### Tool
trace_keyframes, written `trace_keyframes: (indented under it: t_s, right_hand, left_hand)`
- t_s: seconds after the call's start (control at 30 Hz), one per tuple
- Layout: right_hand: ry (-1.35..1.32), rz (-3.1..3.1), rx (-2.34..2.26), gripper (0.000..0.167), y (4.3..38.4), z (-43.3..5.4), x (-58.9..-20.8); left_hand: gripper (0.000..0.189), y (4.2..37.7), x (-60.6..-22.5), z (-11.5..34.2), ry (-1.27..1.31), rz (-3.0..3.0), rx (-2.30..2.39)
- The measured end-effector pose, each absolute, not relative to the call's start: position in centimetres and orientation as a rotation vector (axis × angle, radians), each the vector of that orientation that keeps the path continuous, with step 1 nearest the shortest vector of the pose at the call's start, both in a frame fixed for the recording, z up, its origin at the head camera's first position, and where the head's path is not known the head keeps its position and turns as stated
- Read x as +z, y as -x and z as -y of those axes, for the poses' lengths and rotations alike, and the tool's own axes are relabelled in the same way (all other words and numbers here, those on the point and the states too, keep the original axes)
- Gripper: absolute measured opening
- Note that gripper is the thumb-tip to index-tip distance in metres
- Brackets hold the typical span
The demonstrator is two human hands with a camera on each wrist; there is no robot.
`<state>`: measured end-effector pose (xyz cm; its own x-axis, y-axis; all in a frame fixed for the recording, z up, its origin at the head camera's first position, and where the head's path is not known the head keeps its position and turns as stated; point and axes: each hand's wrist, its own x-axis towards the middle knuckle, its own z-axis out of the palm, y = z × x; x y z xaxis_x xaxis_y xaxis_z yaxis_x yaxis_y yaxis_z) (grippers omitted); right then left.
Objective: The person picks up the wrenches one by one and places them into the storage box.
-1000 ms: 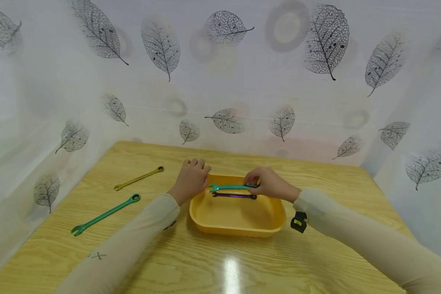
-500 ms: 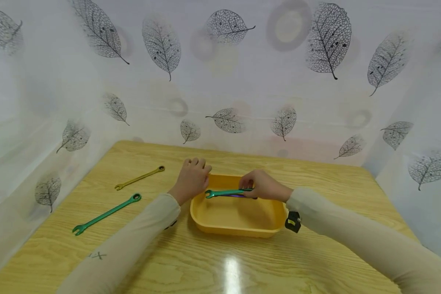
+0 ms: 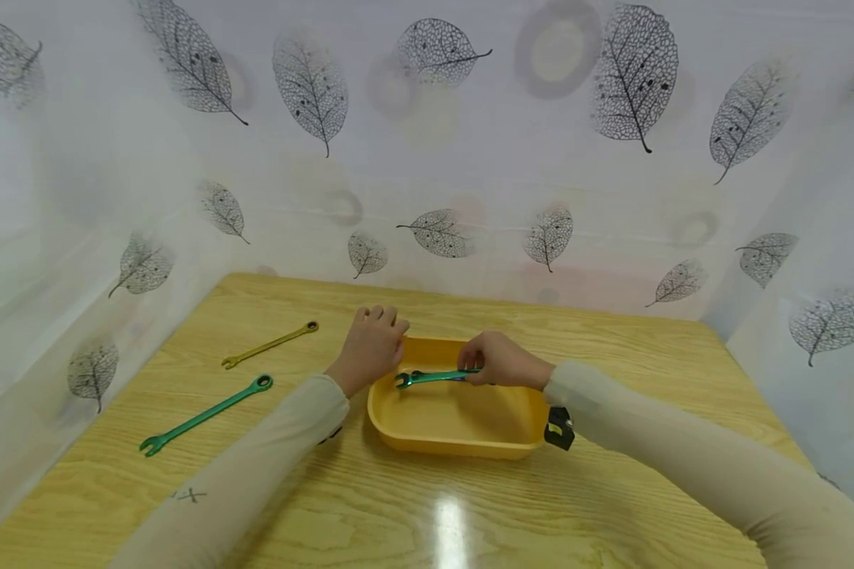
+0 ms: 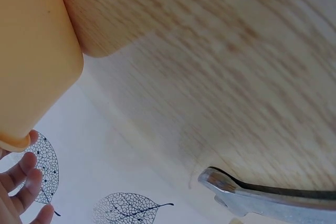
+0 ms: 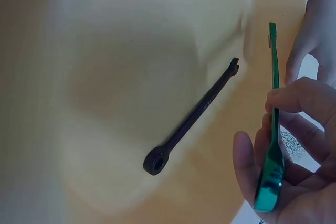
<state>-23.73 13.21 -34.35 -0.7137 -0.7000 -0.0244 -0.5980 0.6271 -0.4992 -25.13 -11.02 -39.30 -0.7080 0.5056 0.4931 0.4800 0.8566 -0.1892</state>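
My right hand pinches a shiny green combination wrench between thumb and fingers, low inside the yellow plastic tray. In the right wrist view the wrench stands edge-on, its ring end near the palm. A dark purple wrench lies on the tray floor beside it; in the head view the green wrench and right hand mostly cover it. At the tray's back left corner, my left hand holds the rim. The left wrist view shows only some of its fingers by that rim.
Left of the tray, a larger green wrench and a gold wrench lie on the wooden table. A leaf-printed white curtain encloses the back and sides. A black device sits at the right wrist.
My right hand has moved down and slightly left with the green wrench, from above the purple wrench to in front of it, covering most of it. The left hand stays at the rim.
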Motion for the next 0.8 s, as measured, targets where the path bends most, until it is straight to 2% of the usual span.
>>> trace_keyframes:
  t_s: [0.8]
  right_hand:
    - [1.075,-2.639,-0.586,0.011,24.6,-11.8,-33.3]
  left_hand:
    - [0.014,24.9,-39.1,11.2,0.713,2.507,0.062]
